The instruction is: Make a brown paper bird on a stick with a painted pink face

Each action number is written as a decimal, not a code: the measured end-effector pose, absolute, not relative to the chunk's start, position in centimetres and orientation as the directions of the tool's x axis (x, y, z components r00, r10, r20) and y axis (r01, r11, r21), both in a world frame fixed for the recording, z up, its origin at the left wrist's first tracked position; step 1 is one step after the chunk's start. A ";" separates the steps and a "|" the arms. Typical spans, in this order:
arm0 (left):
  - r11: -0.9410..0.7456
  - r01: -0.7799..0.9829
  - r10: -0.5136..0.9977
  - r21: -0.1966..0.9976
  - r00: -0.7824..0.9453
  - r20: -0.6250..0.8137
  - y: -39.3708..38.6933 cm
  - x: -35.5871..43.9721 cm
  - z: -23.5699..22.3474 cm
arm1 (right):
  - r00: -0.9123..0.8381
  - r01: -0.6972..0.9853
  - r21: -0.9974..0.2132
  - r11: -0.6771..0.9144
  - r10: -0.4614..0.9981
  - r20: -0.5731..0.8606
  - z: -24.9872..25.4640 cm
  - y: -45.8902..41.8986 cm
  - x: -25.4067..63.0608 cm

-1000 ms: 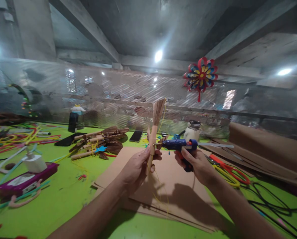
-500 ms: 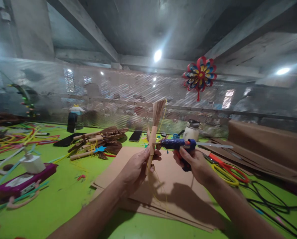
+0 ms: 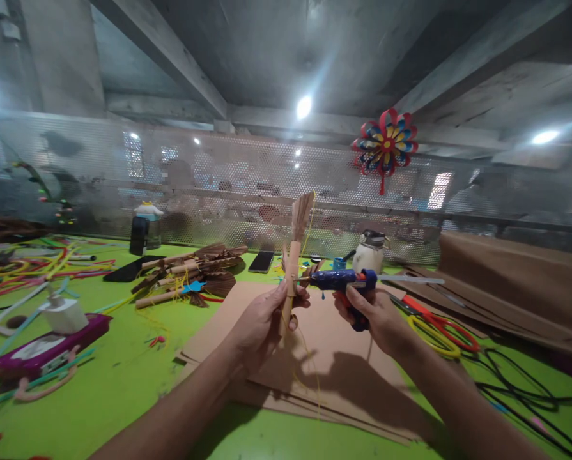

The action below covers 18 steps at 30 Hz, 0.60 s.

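My left hand (image 3: 265,319) is closed around a brown paper craft piece (image 3: 293,259), a rolled stem with a pleated fan at its top, held upright. A yellow string (image 3: 309,230) runs along it and dangles below. In my right hand (image 3: 372,316) is a blue hot glue gun (image 3: 336,278), its nozzle pointing left at the stem, touching or very near it. A clear glue stick (image 3: 410,279) juts from the gun's back. Beneath both hands lie brown paper sheets (image 3: 333,358).
Similar brown paper pieces (image 3: 190,271) lie left of centre. A purple power strip (image 3: 50,348) with a white plug stands at left. Scissors (image 3: 441,326) and a black cable (image 3: 520,383) lie at right. A phone (image 3: 261,261) and a jar (image 3: 368,252) are behind.
The fan end of the paper piece has tipped slightly left. The glue gun has stayed nearly in place, its nozzle still at the stem.
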<state>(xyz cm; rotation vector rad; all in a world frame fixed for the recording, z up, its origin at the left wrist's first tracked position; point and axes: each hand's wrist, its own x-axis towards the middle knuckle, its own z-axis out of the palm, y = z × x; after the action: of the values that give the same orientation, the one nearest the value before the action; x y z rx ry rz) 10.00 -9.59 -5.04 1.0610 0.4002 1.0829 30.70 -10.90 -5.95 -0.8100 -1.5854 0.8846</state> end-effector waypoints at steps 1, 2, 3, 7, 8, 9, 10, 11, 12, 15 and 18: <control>0.067 -0.513 0.862 0.856 0.462 0.209 -9.6 10.0 -5.0 | -0.172 0.047 -0.870 0.490 0.862 0.476 -6.0 -10.9 30.7; 0.066 -0.510 0.861 0.857 0.463 0.210 -9.6 10.0 -5.0 | -0.172 0.049 -0.867 0.495 0.860 0.481 -6.0 -10.9 30.6; 0.065 -0.509 0.861 0.858 0.464 0.210 -9.7 10.0 -5.0 | -0.171 0.052 -0.864 0.500 0.857 0.486 -6.0 -10.9 30.5; 0.076 -0.504 0.868 0.860 0.458 0.191 -9.9 10.1 -5.0 | -0.154 0.065 -0.862 0.502 0.859 0.489 -6.0 -10.8 30.5; 0.080 -0.501 0.872 0.862 0.454 0.183 -9.9 10.1 -5.0 | -0.147 0.071 -0.862 0.501 0.860 0.488 -6.0 -10.8 30.5; 0.082 -0.499 0.875 0.863 0.451 0.178 -9.9 10.2 -5.0 | -0.142 0.078 -0.860 0.505 0.859 0.492 -6.0 -10.7 30.6; 0.083 -0.500 0.876 0.862 0.449 0.177 -9.9 10.2 -5.0 | -0.139 0.087 -0.856 0.510 0.857 0.497 -6.0 -10.7 30.7; 0.083 -0.502 0.877 0.861 0.448 0.176 -9.8 10.1 -5.1 | -0.137 0.091 -0.853 0.513 0.855 0.500 -6.1 -10.7 30.7; 0.084 -0.504 0.875 0.859 0.449 0.178 -9.8 10.1 -5.1 | -0.135 0.087 -0.853 0.514 0.855 0.501 -6.1 -10.7 30.8; 0.076 -0.511 0.865 0.856 0.461 0.199 -9.7 10.0 -5.2 | -0.147 0.043 -0.864 0.502 0.858 0.491 -6.1 -10.7 30.9; 0.068 -0.508 0.861 0.859 0.465 0.207 -9.8 10.0 -5.1 | -0.158 0.040 -0.866 0.499 0.859 0.488 -6.1 -10.8 30.8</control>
<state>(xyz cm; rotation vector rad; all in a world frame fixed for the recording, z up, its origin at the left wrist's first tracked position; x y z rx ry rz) 9.99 -9.78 -5.05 1.0702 0.4066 1.0745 30.82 -10.82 -6.06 -0.7981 -1.5722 0.8727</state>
